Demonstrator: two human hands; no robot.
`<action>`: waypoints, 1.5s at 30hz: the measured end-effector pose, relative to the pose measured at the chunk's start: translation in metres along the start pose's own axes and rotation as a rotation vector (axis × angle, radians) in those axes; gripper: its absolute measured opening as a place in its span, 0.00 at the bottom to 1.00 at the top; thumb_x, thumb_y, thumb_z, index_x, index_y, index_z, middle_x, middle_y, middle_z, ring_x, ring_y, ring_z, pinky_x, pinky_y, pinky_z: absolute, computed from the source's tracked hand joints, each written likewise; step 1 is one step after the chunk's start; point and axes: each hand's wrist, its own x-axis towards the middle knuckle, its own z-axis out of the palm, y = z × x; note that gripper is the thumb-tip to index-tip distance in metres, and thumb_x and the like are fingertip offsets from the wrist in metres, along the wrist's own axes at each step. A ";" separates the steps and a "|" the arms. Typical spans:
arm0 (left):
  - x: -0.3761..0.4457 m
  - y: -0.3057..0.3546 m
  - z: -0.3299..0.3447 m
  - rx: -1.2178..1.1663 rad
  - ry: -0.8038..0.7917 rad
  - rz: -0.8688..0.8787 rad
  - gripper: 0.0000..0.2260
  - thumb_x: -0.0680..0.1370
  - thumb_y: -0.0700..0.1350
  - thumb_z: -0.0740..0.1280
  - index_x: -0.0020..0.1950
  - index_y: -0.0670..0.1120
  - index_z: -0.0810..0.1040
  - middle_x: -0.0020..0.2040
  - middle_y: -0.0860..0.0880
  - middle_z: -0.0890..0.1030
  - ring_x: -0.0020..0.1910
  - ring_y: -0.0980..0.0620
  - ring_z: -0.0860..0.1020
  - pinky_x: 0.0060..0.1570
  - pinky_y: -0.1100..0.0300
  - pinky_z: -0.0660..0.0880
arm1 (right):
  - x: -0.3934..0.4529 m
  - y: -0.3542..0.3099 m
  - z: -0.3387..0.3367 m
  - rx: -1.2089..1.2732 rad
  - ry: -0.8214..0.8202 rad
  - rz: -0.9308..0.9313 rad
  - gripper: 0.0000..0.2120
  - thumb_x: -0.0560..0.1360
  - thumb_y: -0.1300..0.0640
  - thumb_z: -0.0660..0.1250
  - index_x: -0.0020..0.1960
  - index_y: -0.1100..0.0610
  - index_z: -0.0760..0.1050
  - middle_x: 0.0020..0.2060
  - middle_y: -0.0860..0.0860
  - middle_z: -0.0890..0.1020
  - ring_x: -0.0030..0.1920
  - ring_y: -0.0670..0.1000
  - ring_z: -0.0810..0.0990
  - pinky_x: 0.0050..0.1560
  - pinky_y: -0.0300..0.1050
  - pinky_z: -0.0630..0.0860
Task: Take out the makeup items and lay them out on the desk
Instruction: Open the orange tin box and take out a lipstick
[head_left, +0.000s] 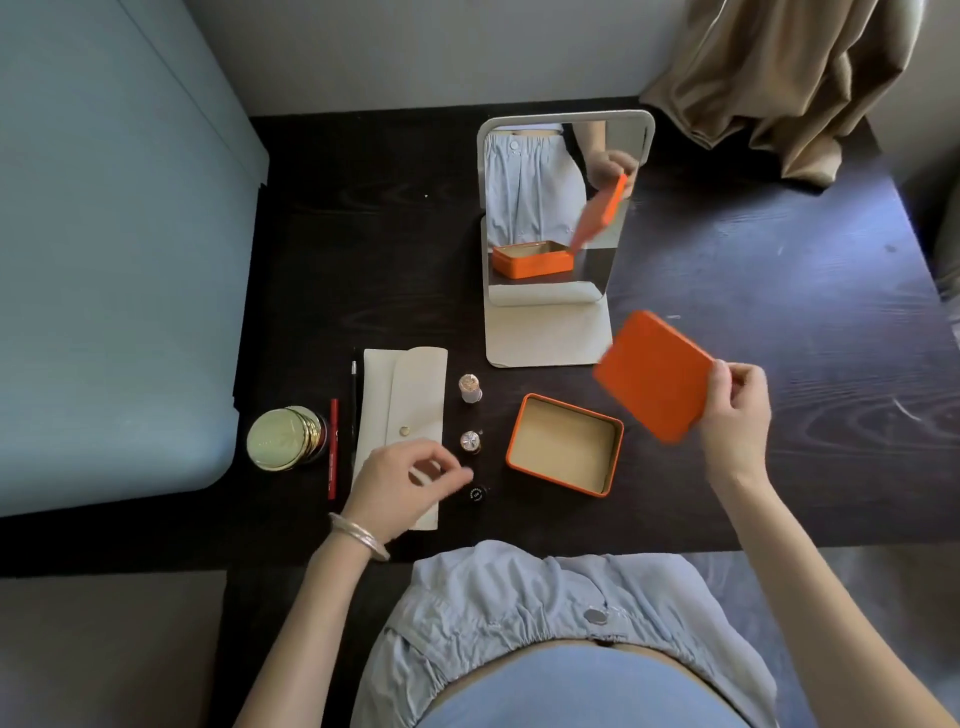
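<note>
An open orange tin box (566, 444) sits on the dark desk (779, 312) with nothing visible inside it. My right hand (735, 408) pinches the orange lid (654, 374) in the air, to the right of the box. Left of the box stand two small bottles with shiny caps (470, 387) (470, 441) and a small black-capped item (476, 493). My left hand (402, 480) hovers over a white pouch (405, 410), its fingers loosely curled just beside the black-capped item and holding nothing. A red pencil (333, 449), a thin black brush (354, 395) and a gold round compact (283, 439) lie further left.
A white standing mirror (550, 218) stands behind the box, reflecting it and the lid. A light blue bed (104, 260) borders the desk on the left. A beige curtain (789, 78) hangs over the desk's far right corner.
</note>
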 end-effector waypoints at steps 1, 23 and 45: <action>0.004 0.009 0.002 -0.038 0.063 0.051 0.04 0.72 0.48 0.72 0.38 0.51 0.80 0.36 0.57 0.81 0.40 0.59 0.79 0.38 0.71 0.74 | -0.001 0.004 0.006 0.081 -0.002 0.072 0.09 0.82 0.55 0.56 0.47 0.58 0.70 0.36 0.47 0.71 0.35 0.43 0.68 0.38 0.38 0.66; 0.103 0.075 0.077 0.560 -0.403 -0.442 0.17 0.79 0.48 0.63 0.64 0.39 0.71 0.62 0.42 0.76 0.61 0.44 0.76 0.55 0.56 0.73 | -0.037 0.057 0.057 -0.082 -0.185 0.323 0.13 0.79 0.54 0.62 0.58 0.60 0.78 0.55 0.56 0.80 0.55 0.53 0.76 0.51 0.43 0.68; 0.110 0.085 0.085 0.395 -0.244 -0.248 0.18 0.78 0.45 0.58 0.67 0.45 0.67 0.61 0.42 0.75 0.63 0.40 0.69 0.60 0.50 0.67 | -0.035 0.048 0.041 -0.093 -0.336 0.503 0.21 0.78 0.45 0.59 0.63 0.60 0.71 0.55 0.55 0.78 0.55 0.57 0.77 0.57 0.57 0.76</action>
